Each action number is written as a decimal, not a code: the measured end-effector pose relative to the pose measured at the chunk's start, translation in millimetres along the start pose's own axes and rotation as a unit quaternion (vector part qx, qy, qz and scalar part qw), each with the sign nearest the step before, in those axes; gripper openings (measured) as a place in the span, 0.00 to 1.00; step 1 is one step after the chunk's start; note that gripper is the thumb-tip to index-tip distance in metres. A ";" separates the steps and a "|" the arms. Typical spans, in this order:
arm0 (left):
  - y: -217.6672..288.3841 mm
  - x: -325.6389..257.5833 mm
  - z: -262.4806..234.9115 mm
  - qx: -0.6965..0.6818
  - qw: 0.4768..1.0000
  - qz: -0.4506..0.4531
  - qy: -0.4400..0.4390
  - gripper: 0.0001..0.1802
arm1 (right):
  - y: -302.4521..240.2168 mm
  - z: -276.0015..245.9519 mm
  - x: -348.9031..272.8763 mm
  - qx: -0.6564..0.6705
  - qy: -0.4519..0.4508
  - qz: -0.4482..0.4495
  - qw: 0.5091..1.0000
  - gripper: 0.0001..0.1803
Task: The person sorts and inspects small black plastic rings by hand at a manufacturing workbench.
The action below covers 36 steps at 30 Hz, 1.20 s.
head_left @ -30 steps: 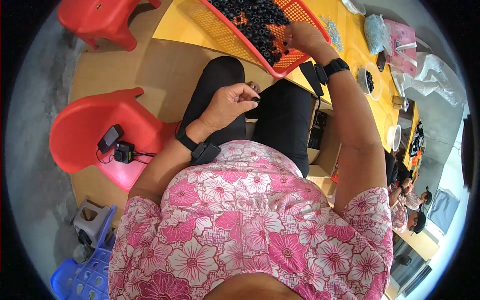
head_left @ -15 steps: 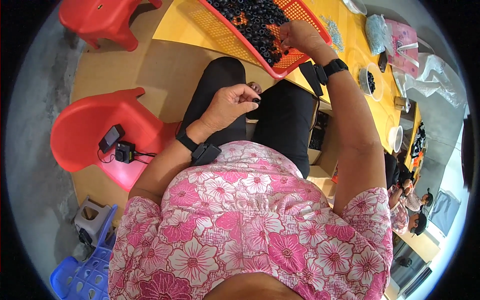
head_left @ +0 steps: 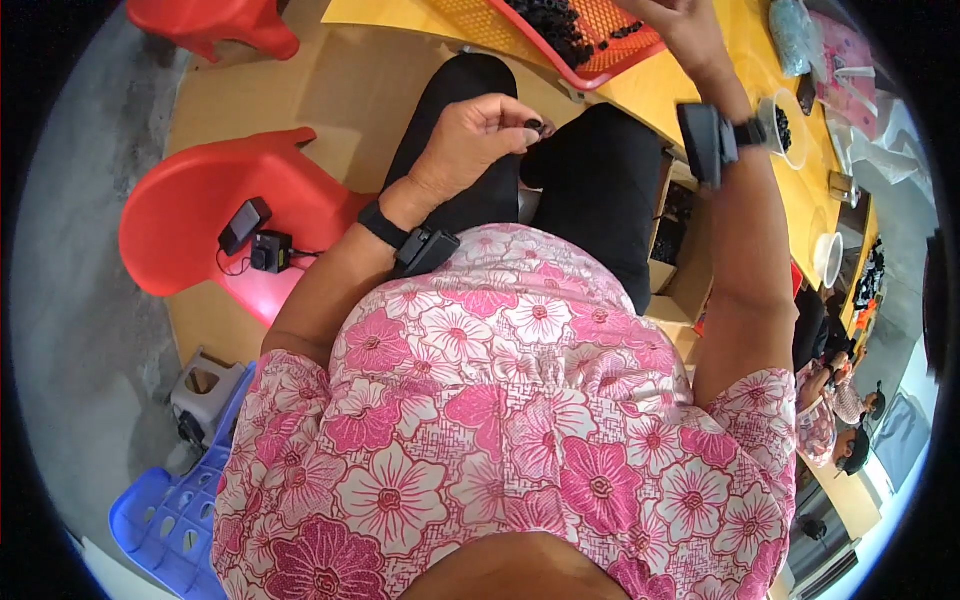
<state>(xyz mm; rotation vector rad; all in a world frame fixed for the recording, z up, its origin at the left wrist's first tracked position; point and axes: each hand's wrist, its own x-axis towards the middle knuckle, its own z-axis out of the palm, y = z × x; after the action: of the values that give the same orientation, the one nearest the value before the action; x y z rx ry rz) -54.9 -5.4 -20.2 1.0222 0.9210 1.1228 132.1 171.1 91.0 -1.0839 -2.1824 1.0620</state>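
Note:
My left hand [head_left: 475, 145] is above my lap, thumb and fingers pinched on a small black ring-shaped part [head_left: 534, 127]. My right hand [head_left: 690, 38] is stretched out over the right end of the red plastic basket [head_left: 640, 47]. Its fingers look apart with nothing visible in them, though the top edge of the picture cuts off their tips. Many small black parts [head_left: 560, 30] lie heaped in the basket, mostly toward its left; more of the basket is out of view. A black device is strapped to each wrist.
The basket stands on a yellow table [head_left: 420, 15]. Farther right are a clear bowl [head_left: 800, 150] with black parts, a filled clear bag [head_left: 790, 38], a pink bag [head_left: 845, 75], a metal tin [head_left: 843, 187] and a white tub [head_left: 828, 260]. A red chair [head_left: 180, 225] is left; other people work far right.
My right hand has come up out of the black parts and moved right, toward the basket's end. My left hand still pinches the black part. The whole view has shifted.

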 end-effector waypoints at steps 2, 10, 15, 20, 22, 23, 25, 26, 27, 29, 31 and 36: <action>12.4 -0.5 7.5 -0.014 1.000 0.016 0.001 0.10 | -1.5 -1.1 -27.2 0.156 0.061 -0.012 0.986 0.04; 36.9 -1.7 41.6 0.052 0.996 0.058 -0.051 0.10 | 1.6 39.5 -148.6 0.439 0.063 0.097 0.891 0.08; 25.3 -3.4 49.3 0.097 0.993 0.019 -0.068 0.09 | 16.9 50.9 -168.9 0.527 0.138 0.147 0.825 0.05; 16.0 -9.4 44.6 0.003 0.996 -0.058 -0.065 0.08 | 56.6 20.3 -151.9 0.636 0.203 0.118 0.735 0.06; 11.2 -7.3 36.1 0.013 0.996 -0.062 -0.069 0.08 | 65.6 6.1 -141.3 0.596 0.223 0.142 0.758 0.07; 8.5 -6.3 32.4 0.021 0.995 -0.071 -0.068 0.08 | 71.5 -0.1 -134.4 0.558 0.238 0.171 0.777 0.08; 4.3 -3.2 29.3 0.023 0.995 -0.068 -0.069 0.08 | 89.8 -10.0 -119.2 0.486 0.270 0.196 0.807 0.09; 2.5 -2.0 27.5 0.021 0.995 -0.075 -0.064 0.08 | 96.9 -14.1 -112.3 0.403 0.290 0.200 0.845 0.10; 0.3 -1.0 26.1 0.020 0.995 -0.082 -0.061 0.08 | 104.6 -18.6 -106.5 0.315 0.307 0.203 0.875 0.11; -4.2 1.7 21.2 0.016 0.995 -0.085 -0.057 0.08 | 121.8 -27.6 -95.2 0.207 0.334 0.225 0.892 0.11; -7.0 3.9 19.2 0.013 0.995 -0.088 -0.052 0.08 | 135.2 -32.9 -89.9 -0.164 0.356 0.131 0.911 0.09; -7.7 5.1 18.2 0.019 0.993 -0.109 -0.034 0.07 | 151.9 -32.0 -77.8 -0.155 0.346 0.127 0.917 0.08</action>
<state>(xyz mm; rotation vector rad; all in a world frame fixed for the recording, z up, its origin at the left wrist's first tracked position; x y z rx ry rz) -34.8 -4.4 -22.9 0.9600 0.9776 0.8870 266.3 179.8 -18.8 -1.6193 -1.6759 0.3201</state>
